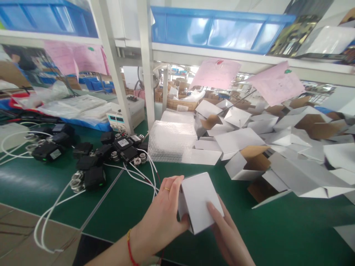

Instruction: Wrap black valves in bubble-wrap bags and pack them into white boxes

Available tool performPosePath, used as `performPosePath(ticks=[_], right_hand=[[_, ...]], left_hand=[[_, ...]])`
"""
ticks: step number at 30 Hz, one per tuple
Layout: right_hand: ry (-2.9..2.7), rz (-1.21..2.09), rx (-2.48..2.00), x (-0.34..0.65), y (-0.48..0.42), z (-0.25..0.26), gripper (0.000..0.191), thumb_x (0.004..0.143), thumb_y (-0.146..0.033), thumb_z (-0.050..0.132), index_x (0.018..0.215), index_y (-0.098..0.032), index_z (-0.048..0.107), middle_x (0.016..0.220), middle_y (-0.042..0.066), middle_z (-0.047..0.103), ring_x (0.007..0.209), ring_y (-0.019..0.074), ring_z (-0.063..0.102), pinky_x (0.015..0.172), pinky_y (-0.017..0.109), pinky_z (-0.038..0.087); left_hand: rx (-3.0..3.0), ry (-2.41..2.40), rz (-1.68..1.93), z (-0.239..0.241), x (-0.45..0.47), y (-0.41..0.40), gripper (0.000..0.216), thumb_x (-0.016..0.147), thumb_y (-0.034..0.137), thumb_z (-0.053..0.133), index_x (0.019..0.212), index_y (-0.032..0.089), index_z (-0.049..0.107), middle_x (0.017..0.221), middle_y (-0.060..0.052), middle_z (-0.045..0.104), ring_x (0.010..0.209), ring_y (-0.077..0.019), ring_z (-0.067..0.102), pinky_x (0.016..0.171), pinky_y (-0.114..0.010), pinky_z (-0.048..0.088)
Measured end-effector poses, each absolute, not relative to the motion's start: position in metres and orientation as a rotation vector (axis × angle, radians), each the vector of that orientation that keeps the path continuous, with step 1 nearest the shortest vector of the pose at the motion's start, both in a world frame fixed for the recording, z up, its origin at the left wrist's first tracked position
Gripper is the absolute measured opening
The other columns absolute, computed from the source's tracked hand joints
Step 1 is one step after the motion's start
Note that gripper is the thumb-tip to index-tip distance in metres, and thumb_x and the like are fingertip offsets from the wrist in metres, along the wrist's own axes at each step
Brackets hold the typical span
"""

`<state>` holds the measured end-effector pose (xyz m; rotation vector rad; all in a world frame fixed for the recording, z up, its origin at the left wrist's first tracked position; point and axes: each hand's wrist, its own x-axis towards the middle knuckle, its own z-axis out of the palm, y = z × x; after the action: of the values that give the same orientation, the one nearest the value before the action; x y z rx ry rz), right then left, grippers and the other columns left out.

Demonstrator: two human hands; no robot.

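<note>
A small white cardboard box (200,199) is between my two hands over the green table, tilted, with its flat white face turned up. My left hand (169,203) grips its left side, fingers at the upper edge and thumb at the lower left corner. On the right side my right hand (224,225) holds it, the thumb lying across the white face. Whether anything is inside the box cannot be seen. Left of my hands lie several black motor-like units (94,177) with metal fittings and white cables (135,178).
Many open white boxes (241,142) are heaped at the right. Bubble wrap sheets (172,138) lie behind my hands on the green table (172,168). A shelf post (146,62) rises behind, and blue bins (219,31) stand on the shelf. Pink papers (216,74) hang below.
</note>
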<state>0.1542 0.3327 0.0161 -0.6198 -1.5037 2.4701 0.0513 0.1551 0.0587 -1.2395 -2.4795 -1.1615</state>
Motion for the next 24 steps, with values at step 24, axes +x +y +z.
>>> performPosePath(ticks=[24], right_hand=[[-1.492, 2.653, -0.678, 0.147, 0.345, -0.004, 0.068, 0.081, -0.060, 0.089, 0.127, -0.014, 0.068, 0.110, 0.010, 0.070, 0.091, 0.0247, 0.064, 0.076, 0.029, 0.052]], left_hand=[[-1.519, -2.627, -0.993, 0.079, 0.053, 0.151, 0.088, 0.071, 0.004, 0.069, 0.150, 0.011, 0.031, 0.142, -0.020, 0.051, 0.132, -0.0368, 0.046, 0.113, -0.056, 0.048]])
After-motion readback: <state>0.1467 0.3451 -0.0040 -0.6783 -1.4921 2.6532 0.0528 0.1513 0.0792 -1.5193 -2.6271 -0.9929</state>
